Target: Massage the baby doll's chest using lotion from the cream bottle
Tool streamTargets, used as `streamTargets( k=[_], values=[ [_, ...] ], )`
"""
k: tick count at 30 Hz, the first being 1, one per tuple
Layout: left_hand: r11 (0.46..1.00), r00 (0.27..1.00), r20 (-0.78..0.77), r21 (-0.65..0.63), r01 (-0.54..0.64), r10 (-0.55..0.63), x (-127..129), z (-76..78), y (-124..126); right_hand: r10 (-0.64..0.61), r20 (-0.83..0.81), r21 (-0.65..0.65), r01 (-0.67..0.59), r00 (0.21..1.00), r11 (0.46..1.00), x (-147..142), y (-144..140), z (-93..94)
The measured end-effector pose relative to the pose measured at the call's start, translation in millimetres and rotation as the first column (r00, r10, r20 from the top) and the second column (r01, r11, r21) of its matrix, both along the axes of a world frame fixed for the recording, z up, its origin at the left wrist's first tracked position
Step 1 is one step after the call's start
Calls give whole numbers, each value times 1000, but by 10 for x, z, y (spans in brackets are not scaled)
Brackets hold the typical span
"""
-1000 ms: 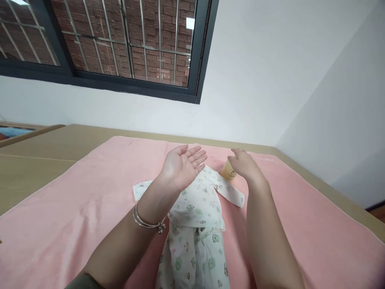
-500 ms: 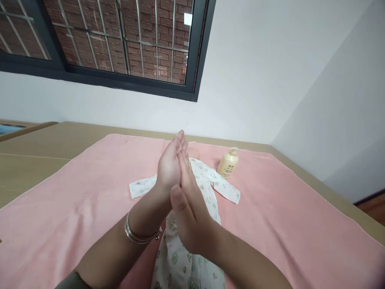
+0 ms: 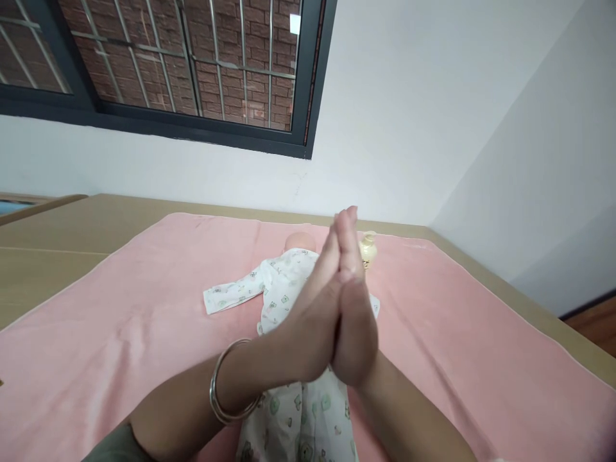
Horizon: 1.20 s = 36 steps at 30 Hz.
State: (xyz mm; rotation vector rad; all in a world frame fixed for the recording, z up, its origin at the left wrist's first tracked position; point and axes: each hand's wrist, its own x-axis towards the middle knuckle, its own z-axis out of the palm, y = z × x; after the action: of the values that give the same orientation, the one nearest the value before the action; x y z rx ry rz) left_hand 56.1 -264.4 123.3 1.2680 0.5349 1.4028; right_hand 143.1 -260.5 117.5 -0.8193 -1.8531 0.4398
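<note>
Both hands are pressed flat together, palm against palm, fingers pointing away from the person: the left hand with a silver bangle at its wrist, the right hand against it, neither holding anything. They hover above a doll lying on its back on a pink towel, which is spread over a tan counter. The doll wears white clothes printed with small green animals, one sleeve stretched out to the left, its bare head toward the wall. A small cream bottle stands upright just beyond the fingertips, near the doll's head, partly hidden by the hands. A barred window faces a brick wall.
</note>
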Motion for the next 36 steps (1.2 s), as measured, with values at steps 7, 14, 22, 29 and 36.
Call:
streamTargets(
  k=[7, 14, 22, 29, 36],
  values=[
    [970, 960, 179, -150, -192, 217, -148, 239, 85, 346, 114, 45, -353, 931, 935, -141, -101, -85],
    [998, 996, -75, 58, -35, 39, -52, -10, -162, 165, 43, 2, -166, 985, 986, 94, -117, 40],
    [973, 939, -332, 171, 157, -93, -35, 27, -342, -14, -19, -12, 14, 1000, 1000, 194, -17, 68],
    [966, 963, 114, 62, -251, 243, -317, 122, -127, 363, 166, 36, -373, 917, 927, -116, -167, -54],
    [892, 887, 100, -12, -452, 451, -359, -84, 457, 202, 102, 91, -211, 974, 973, 160, -230, 130]
  ],
)
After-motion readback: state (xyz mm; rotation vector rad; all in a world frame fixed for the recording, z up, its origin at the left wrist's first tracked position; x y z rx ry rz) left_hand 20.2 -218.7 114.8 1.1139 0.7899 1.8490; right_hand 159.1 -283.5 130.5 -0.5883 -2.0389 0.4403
